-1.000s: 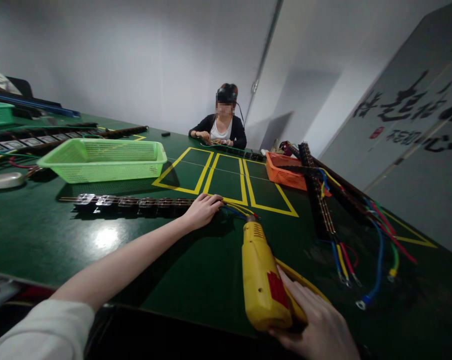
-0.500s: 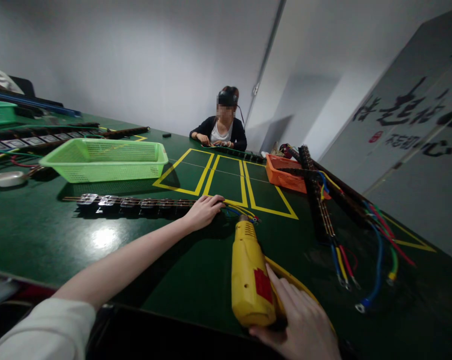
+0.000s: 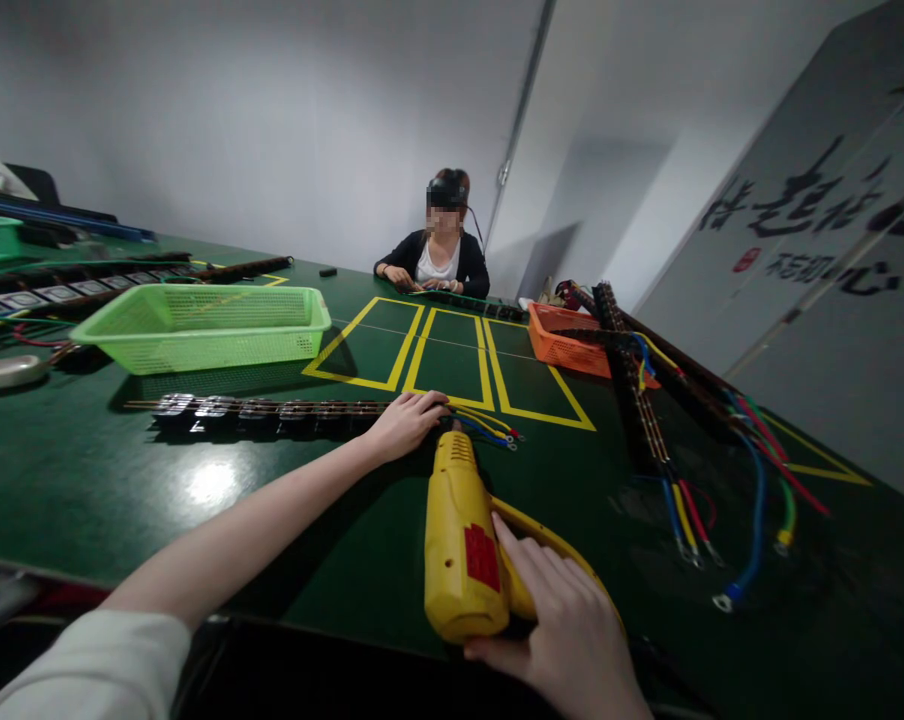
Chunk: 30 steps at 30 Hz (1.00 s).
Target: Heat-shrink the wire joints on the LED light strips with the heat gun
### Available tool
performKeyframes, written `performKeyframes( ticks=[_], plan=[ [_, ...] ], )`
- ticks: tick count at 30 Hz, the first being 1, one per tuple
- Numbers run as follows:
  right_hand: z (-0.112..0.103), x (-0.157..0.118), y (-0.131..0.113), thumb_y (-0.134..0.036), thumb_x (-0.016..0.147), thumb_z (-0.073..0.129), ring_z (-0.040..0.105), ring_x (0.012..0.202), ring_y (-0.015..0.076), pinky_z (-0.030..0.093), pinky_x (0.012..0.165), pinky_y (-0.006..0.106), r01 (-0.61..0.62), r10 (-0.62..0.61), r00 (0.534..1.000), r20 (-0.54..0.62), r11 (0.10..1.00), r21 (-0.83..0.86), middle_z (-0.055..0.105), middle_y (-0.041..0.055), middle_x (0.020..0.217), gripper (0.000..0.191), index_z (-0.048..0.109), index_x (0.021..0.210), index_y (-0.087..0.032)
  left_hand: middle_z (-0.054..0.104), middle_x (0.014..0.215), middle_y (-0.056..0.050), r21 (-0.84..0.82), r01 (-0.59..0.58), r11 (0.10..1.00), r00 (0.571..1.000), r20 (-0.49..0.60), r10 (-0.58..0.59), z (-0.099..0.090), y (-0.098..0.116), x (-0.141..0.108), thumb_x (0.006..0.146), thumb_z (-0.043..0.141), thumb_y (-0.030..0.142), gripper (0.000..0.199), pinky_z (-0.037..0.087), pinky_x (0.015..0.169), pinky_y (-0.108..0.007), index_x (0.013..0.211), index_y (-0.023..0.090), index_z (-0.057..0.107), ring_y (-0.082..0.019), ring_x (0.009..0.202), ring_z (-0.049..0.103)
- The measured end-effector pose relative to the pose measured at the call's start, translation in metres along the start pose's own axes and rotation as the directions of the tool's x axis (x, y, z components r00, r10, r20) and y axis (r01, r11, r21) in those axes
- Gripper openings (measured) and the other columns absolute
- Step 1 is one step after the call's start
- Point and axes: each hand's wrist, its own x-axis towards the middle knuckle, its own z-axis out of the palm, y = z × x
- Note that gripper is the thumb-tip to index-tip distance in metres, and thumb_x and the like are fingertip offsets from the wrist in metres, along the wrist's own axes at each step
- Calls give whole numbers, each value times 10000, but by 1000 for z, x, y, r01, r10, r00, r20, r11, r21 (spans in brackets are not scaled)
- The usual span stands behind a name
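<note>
My right hand (image 3: 564, 620) is wrapped round the grip of a yellow heat gun (image 3: 458, 540) with a red patch on its side. The gun's nozzle points away from me, close to coloured wires (image 3: 489, 425) that end in ring terminals. My left hand (image 3: 411, 425) is closed over the right end of a long black wiring strip (image 3: 272, 412), which carries shiny metal plates and thin copper-coloured rods. Yellow, blue and red wires come out beyond its fingers. The part under the palm is hidden.
A light green basket (image 3: 212, 335) stands behind the strip, with a small white dish (image 3: 11, 372) to its left. On the right, more wiring strips (image 3: 636, 400) lean over an orange basket (image 3: 564, 340). A co-worker (image 3: 441, 250) sits across the green table (image 3: 332, 590).
The heat gun in my right hand has moved left, its nozzle now nearer my left hand and the wires. My left hand stays on the strip.
</note>
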Motion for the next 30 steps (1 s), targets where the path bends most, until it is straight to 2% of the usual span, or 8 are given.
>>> performKeyframes(
  ticks=[5, 10, 14, 16, 20, 24, 28, 30],
  plan=[
    [-7, -7, 17, -871, 606, 419, 634, 955, 289, 473, 825, 387, 18, -18, 1000, 7, 997, -77, 664, 93, 1116, 1004, 497, 1321, -170, 488, 1287, -69, 8, -12, 1000, 1000, -14, 12, -1, 2, -1, 944, 351, 214, 280, 382, 911, -334, 1173, 199, 511, -190, 1093, 519],
    [-18, -15, 46, -808, 655, 483, 664, 907, 250, 496, 779, 328, 200, -205, 979, -12, 963, -183, 674, 102, 1113, 971, 482, 1322, -103, 487, 1290, -75, 10, -20, 1000, 999, -38, 20, -2, 2, -2, 954, 339, 224, 293, 387, 911, -335, 1185, 196, 518, -190, 1091, 522],
    [-25, -28, 73, -771, 796, 254, 665, 923, 216, 490, 780, 298, 275, -300, 948, -104, 939, -206, 683, 81, 1101, 863, 540, 1258, -100, 493, 1285, -71, 18, -20, 1000, 998, -55, 21, -2, 2, -1, 954, 348, 230, 289, 394, 890, -327, 1179, 195, 526, -179, 1060, 535],
    [-24, -37, 87, -668, 885, 165, 666, 922, 197, 483, 777, 285, 216, -252, 957, -141, 949, -230, 702, 50, 1053, 743, 629, 1130, -142, 496, 1286, -65, 22, -21, 1000, 998, -59, 22, -2, 3, -1, 957, 344, 237, 287, 394, 884, -321, 1174, 197, 528, -172, 1049, 540],
    [-21, -49, 108, -507, 944, 285, 680, 834, 170, 482, 709, 255, -13, -41, 987, -157, 945, -326, 727, 3, 906, 513, 689, 886, -198, 494, 1291, -64, 22, -19, 1000, 998, -63, 20, -2, 3, -1, 961, 331, 238, 294, 389, 888, -316, 1176, 196, 527, -171, 1062, 534],
    [-19, -50, 108, -485, 946, 297, 675, 753, 166, 469, 671, 246, 44, -100, 984, -145, 938, -344, 725, 17, 841, 497, 680, 854, -183, 488, 1295, -69, 10, -15, 1000, 999, -47, 15, -3, 3, -1, 960, 324, 231, 304, 386, 891, -319, 1188, 197, 521, -174, 1069, 532],
    [-16, -46, 93, -493, 956, 243, 655, 788, 182, 442, 714, 269, -54, 6, 984, -177, 963, -265, 708, 43, 854, 527, 651, 854, -175, 481, 1299, -74, -7, -2, 1000, 1000, -25, 1, -2, 2, -1, 959, 318, 233, 312, 385, 889, -322, 1196, 203, 517, -179, 1069, 533],
    [-13, -42, 84, -491, 956, 249, 646, 780, 181, 430, 710, 273, -48, 5, 982, -187, 973, -227, 701, 42, 842, 508, 637, 848, -182, 480, 1298, -76, -21, -1, 1000, 1000, -15, 1, -2, 2, -1, 956, 324, 230, 309, 386, 889, -324, 1194, 204, 519, -179, 1059, 536]
  ],
)
